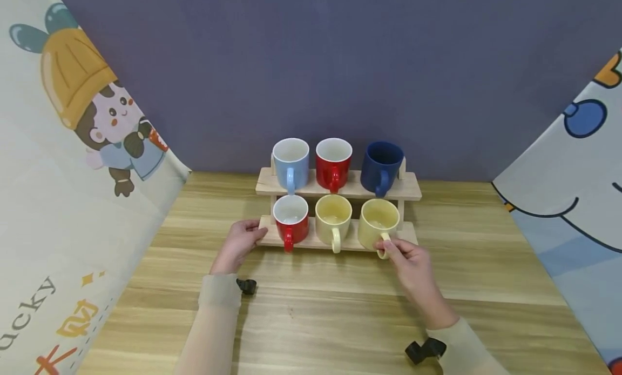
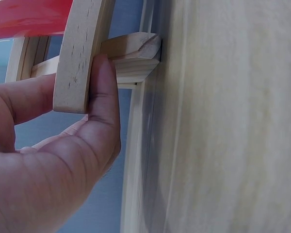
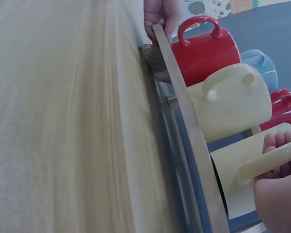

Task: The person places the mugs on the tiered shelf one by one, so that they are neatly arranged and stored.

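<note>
A two-tier wooden rack [image 1: 400, 235] holds mugs on both shelves. My left hand [image 1: 239, 244] pinches the left end of its lower shelf; in the left wrist view the thumb and a finger lie on either side of the board [image 2: 73, 73]. With my right hand [image 1: 410, 261] I grip the handle of the right-hand yellow mug [image 1: 371, 232], which is upright at the right of the lower shelf. Beside it are another yellow mug [image 1: 329, 223] and a red mug [image 1: 298, 228]. In the right wrist view, the gripped yellow mug [image 3: 228, 174] is partly behind my fingers.
The upper shelf bears a light blue mug [image 1: 297, 167], a red mug [image 1: 334, 161] and a dark blue mug [image 1: 376, 167], handles facing me. A dark blue-grey wall [image 1: 311, 67] stands close behind. Printed cartoon panels flank the wood-grain table [image 1: 311, 321].
</note>
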Available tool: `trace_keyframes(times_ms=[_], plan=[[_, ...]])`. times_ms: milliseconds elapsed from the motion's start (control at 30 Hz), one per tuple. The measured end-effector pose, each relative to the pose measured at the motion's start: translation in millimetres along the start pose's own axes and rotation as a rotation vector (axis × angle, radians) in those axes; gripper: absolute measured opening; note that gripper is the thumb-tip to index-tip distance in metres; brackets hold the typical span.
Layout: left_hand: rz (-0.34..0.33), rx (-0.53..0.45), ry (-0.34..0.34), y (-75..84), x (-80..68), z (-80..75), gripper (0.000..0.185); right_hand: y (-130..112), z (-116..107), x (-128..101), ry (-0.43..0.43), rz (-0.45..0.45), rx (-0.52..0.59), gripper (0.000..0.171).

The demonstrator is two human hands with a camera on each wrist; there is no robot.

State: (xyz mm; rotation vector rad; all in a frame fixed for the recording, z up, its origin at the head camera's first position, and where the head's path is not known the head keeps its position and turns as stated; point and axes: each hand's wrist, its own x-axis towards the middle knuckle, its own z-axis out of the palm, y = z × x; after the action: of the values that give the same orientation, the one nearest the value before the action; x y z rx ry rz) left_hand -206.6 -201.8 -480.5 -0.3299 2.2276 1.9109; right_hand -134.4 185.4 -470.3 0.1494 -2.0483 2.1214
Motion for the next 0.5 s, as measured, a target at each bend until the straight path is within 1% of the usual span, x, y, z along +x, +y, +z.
trace_keyframes(times_ms=[100, 167, 233, 267, 333, 467, 500], plan=[[0.005, -0.002, 0.002, 0.2, -0.2, -0.5, 0.049, 0.4, 1.6, -1.0, -0.004, 0.006, 0.026, 0.025], [0.009, -0.005, 0.004, 0.5, -0.5, -1.2, 0.049, 0.5, 2.2, -0.8, -0.002, 0.009, 0.022, 0.025], [0.015, -0.014, 0.004, 1.3, -1.2, -1.7, 0.049, 1.3, 2.2, 0.2, 0.001, 0.009, -0.005, 0.024], [0.01, -0.015, 0.002, 5.2, -4.0, -1.5, 0.049, 1.4, 2.2, 0.6, 0.001, 0.011, -0.021, 0.024], [0.012, -0.017, 0.001, 5.0, -4.5, -1.8, 0.049, 1.2, 2.3, 1.2, 0.0, 0.013, -0.058, 0.025], [0.0, -0.006, 0.007, 2.1, -3.5, -2.6, 0.048, -0.7, 3.3, 1.4, 0.002, 0.026, -0.119, 0.026], [0.001, -0.003, 0.012, -2.5, -1.0, -2.9, 0.048, -0.9, 3.4, 1.2, 0.003, 0.029, -0.129, 0.026]])
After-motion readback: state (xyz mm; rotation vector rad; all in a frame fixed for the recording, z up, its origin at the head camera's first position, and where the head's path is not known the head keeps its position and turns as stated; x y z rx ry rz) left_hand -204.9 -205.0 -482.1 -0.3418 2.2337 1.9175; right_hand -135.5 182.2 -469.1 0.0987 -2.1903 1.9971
